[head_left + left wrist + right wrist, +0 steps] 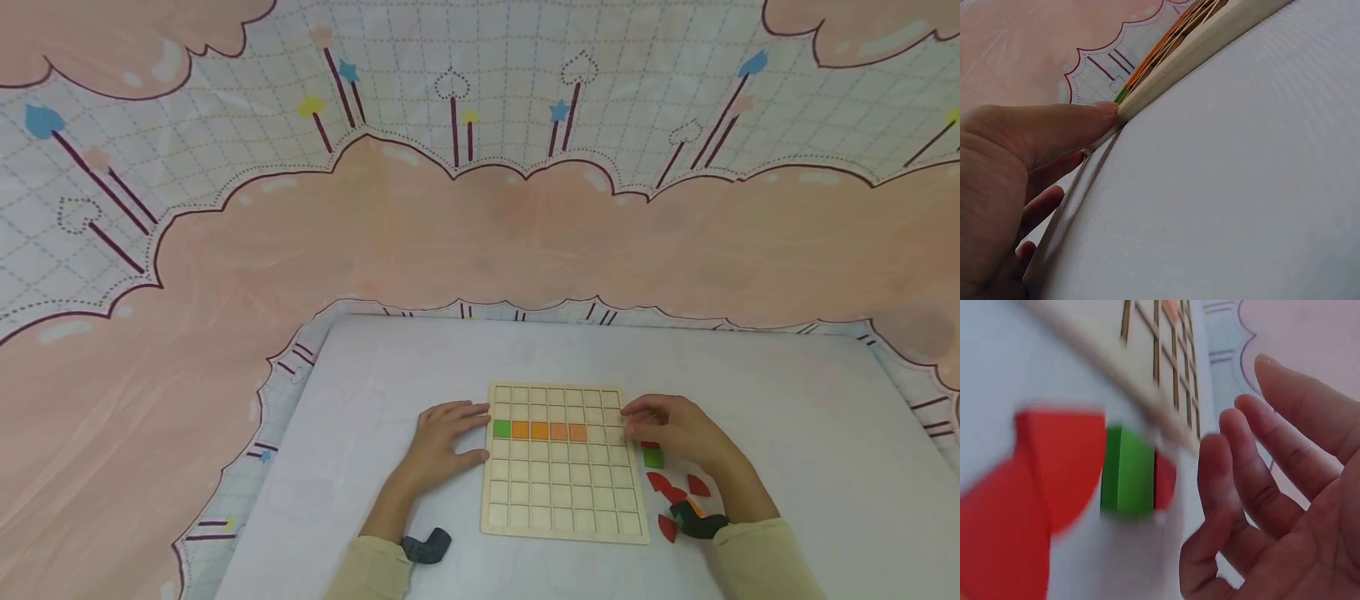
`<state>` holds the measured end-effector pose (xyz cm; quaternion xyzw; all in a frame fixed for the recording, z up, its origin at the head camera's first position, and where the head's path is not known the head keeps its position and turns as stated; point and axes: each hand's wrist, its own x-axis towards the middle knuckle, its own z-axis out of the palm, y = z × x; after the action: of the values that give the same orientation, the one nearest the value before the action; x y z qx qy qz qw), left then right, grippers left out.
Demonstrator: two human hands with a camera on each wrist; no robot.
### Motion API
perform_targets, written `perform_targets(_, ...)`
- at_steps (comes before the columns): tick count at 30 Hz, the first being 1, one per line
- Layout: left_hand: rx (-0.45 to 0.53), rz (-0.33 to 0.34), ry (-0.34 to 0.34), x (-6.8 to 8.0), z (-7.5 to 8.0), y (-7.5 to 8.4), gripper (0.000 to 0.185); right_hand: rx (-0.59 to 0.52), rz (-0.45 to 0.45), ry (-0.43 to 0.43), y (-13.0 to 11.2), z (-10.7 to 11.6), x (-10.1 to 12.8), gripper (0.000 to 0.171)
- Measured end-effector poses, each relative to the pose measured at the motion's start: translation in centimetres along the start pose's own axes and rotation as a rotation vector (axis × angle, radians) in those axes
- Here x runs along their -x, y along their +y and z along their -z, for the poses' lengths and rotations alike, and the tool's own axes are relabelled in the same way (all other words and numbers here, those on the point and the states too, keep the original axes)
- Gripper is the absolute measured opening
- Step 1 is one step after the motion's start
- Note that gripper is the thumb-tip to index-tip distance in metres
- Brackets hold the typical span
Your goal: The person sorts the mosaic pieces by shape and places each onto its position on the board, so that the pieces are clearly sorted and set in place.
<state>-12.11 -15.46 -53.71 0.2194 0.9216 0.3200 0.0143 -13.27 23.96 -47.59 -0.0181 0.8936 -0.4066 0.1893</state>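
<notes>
A pale wooden grid board (540, 496) lies flat on the white surface. One of its rows bears a green square tile (502, 429), two orange tiles (529, 431) and two lighter orange tiles (567, 432). My left hand (438, 446) rests at the board's left edge, fingers extended; in the left wrist view the thumb (1079, 125) lies along that edge. Beside the right edge is my right hand (678, 425), fingers loosely bent with nothing seen in them. A green block (1132, 475) sits below that hand, with a red piece (1164, 478) behind it.
Several red wedge-shaped pieces (698, 485) are scattered right of the board, near the right wrist. Each wrist wears a dark device (427, 546). A pink and white patterned sheet (480, 242) rises behind the white tabletop (405, 358).
</notes>
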Motion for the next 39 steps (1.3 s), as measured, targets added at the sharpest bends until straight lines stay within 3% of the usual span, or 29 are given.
perform_targets(5,-0.006,0.009,-0.005,0.0,0.1,0.1,0.054,0.100,-0.069,0.040,0.8,0.9,1.2,0.027)
perform_targets(12,0.002,0.013,-0.009,0.1,0.0,0.0,0.054,0.185,-0.076,0.011,2.2,1.8,2.0,0.020)
perform_targets(22,0.004,0.011,-0.012,0.0,0.0,-0.1,0.055,0.198,-0.012,-0.030,3.7,2.0,2.1,0.023)
perform_targets(39,-0.005,0.021,-0.009,0.0,-0.1,0.0,0.054,0.233,-0.024,-0.018,3.5,1.4,1.7,0.026)
